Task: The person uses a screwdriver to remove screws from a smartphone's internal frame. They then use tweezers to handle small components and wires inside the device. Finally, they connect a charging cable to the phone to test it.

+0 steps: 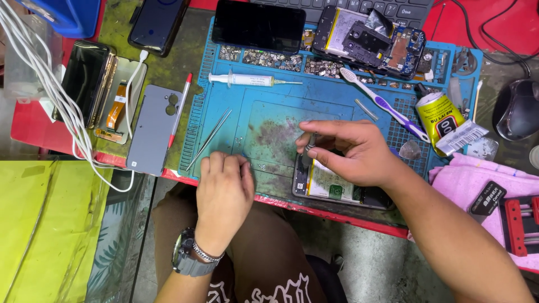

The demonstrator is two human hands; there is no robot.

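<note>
The right hand (353,154) covers most of an opened phone (331,185) lying at the near edge of the blue mat (269,106); only the phone's pale battery face and a dark strip of frame show below the palm, and what lies under the fingers cannot be made out. Thumb and forefinger pinch a thin metal screwdriver (310,143), held nearly upright with its tip down on the phone's left end; the tip itself is too small to see. The wrist is bent, the palm faces down, and the forearm runs off toward the lower right corner. The left hand (223,188) rests knuckles up on the mat's near edge, just left of the phone, fingers curled under in a loose fist; whether anything sits beneath them is hidden. A metal watch (188,259) and a bracelet circle that wrist. The mat is scuffed and stained purple-grey in its middle. Tweezers (209,138) lie on it just beyond the left hand, a syringe (250,80) farther up, and a toothbrush (382,104) slants beyond the right hand. Another stripped phone (368,40) lies at the mat's far edge, beside a dark, intact one (258,25). A yellow glue tube (441,120) and a pink cloth (477,179) sit to the right, the cloth partly cut off.
</note>
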